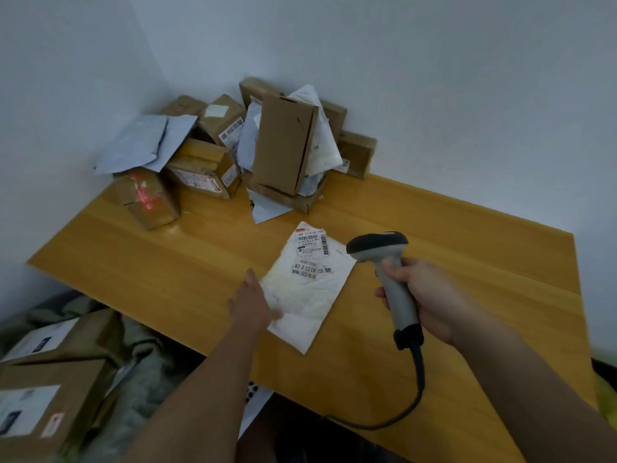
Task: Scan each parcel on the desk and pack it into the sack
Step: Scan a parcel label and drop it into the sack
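— Boxes first, lower left of the frame: what do you make of them?

— Two brown cartons (50, 372) with white labels lie there on a grey-green sack (147, 372), below the near edge of the tabletop (133, 259).

— And above that, upper left of centre?

— A heap of parcels (233, 152) sits at the far corner of the tabletop against the white wall (434, 95). Grey mailers (143, 142) drape over its left side, a box with red tape (147, 198) stands in front of them, and a tall flat carton (283, 145) leans upright in the middle with pale bags behind it.

— Moving to the centre?

— A white padded parcel (307, 292) lies flat on the tabletop, apart from the heap, label side up. Its shipping label (312, 245) with barcodes is at the far end. The left hand (253, 302) rests on the parcel's near left edge, palm down, fingers (250, 279) straight and close together, not curled round it.

— Right of that?

— The right hand (430, 299) holds a grey barcode scanner (387, 275) by its handle, fingers wrapped round the grip. The dark scanner head is held above the tabletop just right of the parcel's label, facing toward it.

— Anything trailing off it?

— A dark cable (414, 396) runs from the handle base down across the tabletop toward the near edge.
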Demonstrator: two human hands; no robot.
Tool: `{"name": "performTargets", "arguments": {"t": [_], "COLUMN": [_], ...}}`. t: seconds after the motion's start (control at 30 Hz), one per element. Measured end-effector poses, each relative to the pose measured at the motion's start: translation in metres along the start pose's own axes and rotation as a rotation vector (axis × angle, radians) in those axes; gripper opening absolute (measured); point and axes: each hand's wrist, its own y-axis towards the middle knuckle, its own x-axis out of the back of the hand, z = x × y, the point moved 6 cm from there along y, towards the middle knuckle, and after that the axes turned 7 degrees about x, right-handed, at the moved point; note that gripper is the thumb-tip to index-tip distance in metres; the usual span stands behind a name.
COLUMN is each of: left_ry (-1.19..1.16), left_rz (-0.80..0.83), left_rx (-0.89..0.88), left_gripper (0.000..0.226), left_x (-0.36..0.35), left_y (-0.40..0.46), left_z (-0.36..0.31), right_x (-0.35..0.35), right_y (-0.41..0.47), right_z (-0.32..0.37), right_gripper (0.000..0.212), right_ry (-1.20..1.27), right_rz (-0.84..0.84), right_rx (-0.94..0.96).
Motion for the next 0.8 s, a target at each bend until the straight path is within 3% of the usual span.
{"name": "performTargets", "arguments": {"t": [0.03, 0.17, 0.3, 0.5, 0.7, 0.8], "left_ry": [-0.052, -0.575, -0.866, -1.017, -1.129, -1.178], "left_rz": [0.018, 0.175, 0.315, 0.331, 0.263, 0.202], "left_rx": [0.009, 0.070, 0.211, 0.281, 0.294, 0.292], "left_gripper": [0.110, 0.062, 0.053, 0.033, 0.045, 0.036], "left_x": [-0.006, -0.019, -0.019, 0.000, 0.038, 0.059], "left_y": [-0.003, -0.017, -0.030, -0.042, -0.045, -0.052], "left_z": [0.002, 0.015, 0.030, 0.057, 0.076, 0.083], "right_x": [-0.001, -0.014, -0.033, -0.059, -0.082, -0.092], "right_y": [-0.002, -0.010, -0.022, -0.046, -0.069, -0.081], "right_z": [0.001, 0.011, 0.031, 0.074, 0.108, 0.121], "right_gripper": [0.030, 0.033, 0.029, 0.021, 0.026, 0.019], "right_ry": [-0.008, -0.033, -0.030, -0.075, -0.159, -0.204], "right_rz": [-0.014, 0.020, 0.100, 0.224, 0.326, 0.368], "right_rx": [0.003, 0.052, 0.101, 0.199, 0.307, 0.375]}}
